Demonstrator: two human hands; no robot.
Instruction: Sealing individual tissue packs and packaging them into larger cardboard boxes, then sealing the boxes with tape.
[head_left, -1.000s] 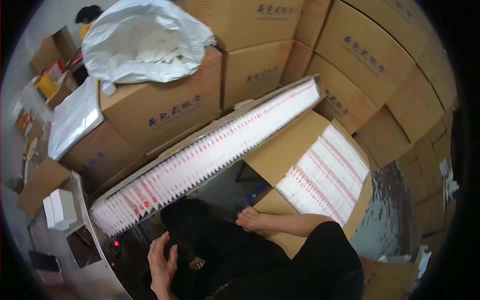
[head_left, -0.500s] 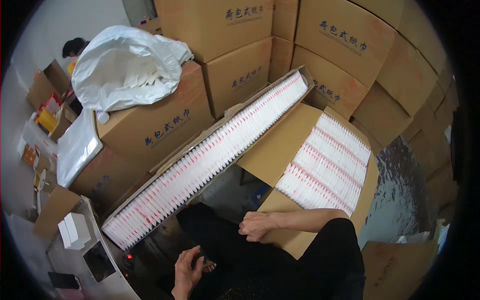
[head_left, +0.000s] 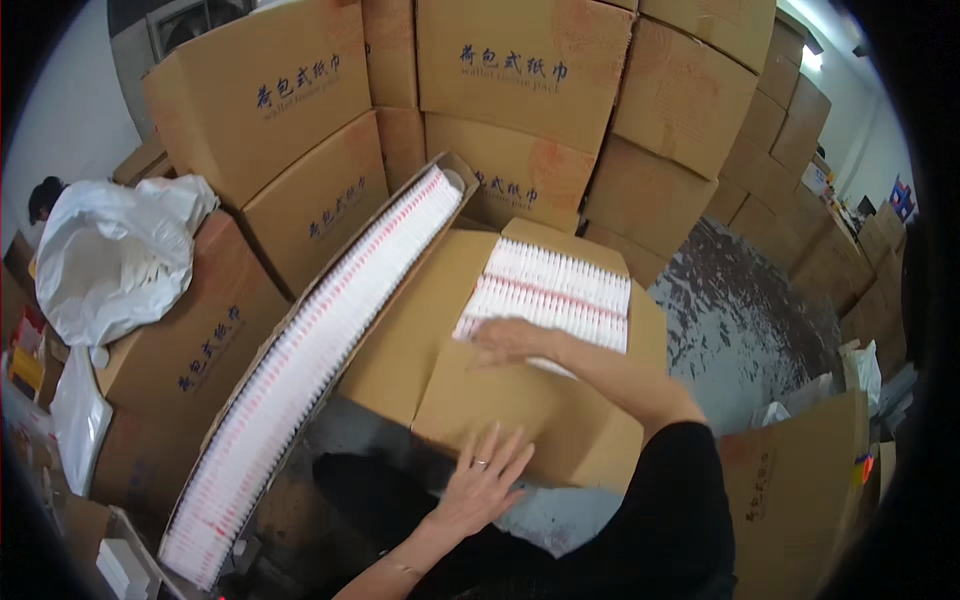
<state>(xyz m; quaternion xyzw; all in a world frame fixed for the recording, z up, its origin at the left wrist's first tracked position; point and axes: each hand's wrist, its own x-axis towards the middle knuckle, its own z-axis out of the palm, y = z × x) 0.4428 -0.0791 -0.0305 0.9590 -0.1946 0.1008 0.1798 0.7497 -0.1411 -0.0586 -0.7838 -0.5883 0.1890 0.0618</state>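
An open cardboard box (head_left: 648,330) stands before me, filled with rows of white tissue packs (head_left: 555,265) with red marks. Its near flap (head_left: 520,405) lies over the nearer rows. My right hand (head_left: 515,342) is at the far edge of this flap, over the packs, its fingers smeared by motion. Fingers spread, my left hand (head_left: 480,485) rests against the near side of the cardboard, a ring on one finger. Left of the box slants a long narrow carton tray (head_left: 462,172) holding one long row of similar packs (head_left: 330,330).
Large closed cartons (head_left: 520,100) are stacked behind the box. On a carton (head_left: 215,300) at the left sits a white plastic bag (head_left: 110,260) with white pieces inside. Another carton (head_left: 795,490) stands at the lower right, beside the grey, scuffed floor (head_left: 735,290).
The view has swung right. The near flap now covers the nearer packs. My right hand has moved onto its far edge, and my left hand has come up to the box with fingers spread.
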